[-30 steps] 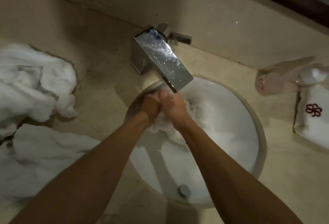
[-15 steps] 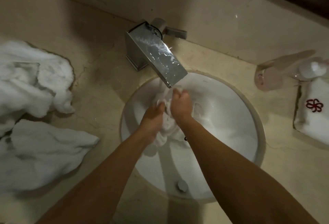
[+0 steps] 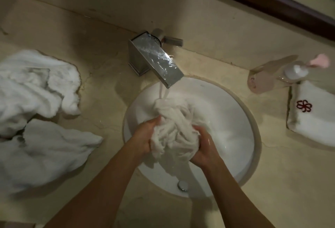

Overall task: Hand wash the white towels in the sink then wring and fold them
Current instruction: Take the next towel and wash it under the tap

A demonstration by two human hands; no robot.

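A wet white towel (image 3: 174,130), bunched into ropy folds, is held over the round white sink (image 3: 233,119) between both hands. It is gripped from the left by the left hand (image 3: 145,137), whose fingers are curled into the cloth, and from the lower right by the right hand (image 3: 203,148), whose fingers are wrapped round the bundle's underside. The towel's top end is struck by water running from the square chrome faucet (image 3: 155,61).

Compared with half a second ago, the hands are drawn nearer the sink's front rim and set farther apart, and much more of the towel is exposed between them. On the beige counter (image 3: 101,86) to the left, two crumpled white towels (image 3: 36,119) are piled. To the right, a folded towel with a red emblem (image 3: 311,115) is laid beside what appears to be a pump bottle (image 3: 295,71), blurred.
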